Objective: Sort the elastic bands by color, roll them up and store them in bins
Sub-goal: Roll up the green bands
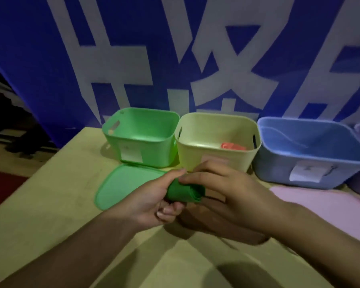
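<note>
Head view: both hands, left (148, 200) and right (222, 190), are gripping a rolled green band (185, 192) above the desk (50, 204), in front of the green bin (141, 136) and yellow bin (214, 140).

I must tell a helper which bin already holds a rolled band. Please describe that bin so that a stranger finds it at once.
Three open bins stand in a row below the blue banner. Take the middle one, the pale yellow bin, between the green bin and the blue bin. Only it shows an orange roll inside.
</note>
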`<action>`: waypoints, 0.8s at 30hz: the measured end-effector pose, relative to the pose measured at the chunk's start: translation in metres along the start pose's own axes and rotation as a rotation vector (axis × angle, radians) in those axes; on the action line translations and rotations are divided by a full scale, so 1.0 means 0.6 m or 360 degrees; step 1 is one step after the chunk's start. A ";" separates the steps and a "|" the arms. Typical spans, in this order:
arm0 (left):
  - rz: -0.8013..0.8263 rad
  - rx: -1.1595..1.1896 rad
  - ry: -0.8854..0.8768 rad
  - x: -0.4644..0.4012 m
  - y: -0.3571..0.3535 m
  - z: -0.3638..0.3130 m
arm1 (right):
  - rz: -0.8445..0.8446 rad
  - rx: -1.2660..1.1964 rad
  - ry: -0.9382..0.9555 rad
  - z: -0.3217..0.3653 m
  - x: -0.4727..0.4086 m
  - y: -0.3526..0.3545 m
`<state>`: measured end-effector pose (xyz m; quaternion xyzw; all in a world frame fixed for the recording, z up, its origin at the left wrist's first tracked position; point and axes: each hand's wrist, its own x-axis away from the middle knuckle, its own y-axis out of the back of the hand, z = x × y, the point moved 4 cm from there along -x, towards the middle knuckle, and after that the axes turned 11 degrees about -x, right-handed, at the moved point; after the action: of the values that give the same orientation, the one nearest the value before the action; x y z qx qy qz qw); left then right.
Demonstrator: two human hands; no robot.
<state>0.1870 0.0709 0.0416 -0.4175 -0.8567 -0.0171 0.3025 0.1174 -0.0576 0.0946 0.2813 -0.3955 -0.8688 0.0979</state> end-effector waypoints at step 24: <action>-0.0394 -0.0366 0.0047 0.044 0.360 -0.121 | -0.0419 -0.0020 -0.1407 -0.114 -0.354 -0.040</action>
<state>0.3680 0.2100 0.0668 -0.3402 -0.8895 -0.1584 0.2608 0.3322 -0.0012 0.1279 -0.0691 -0.3550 -0.9128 -0.1897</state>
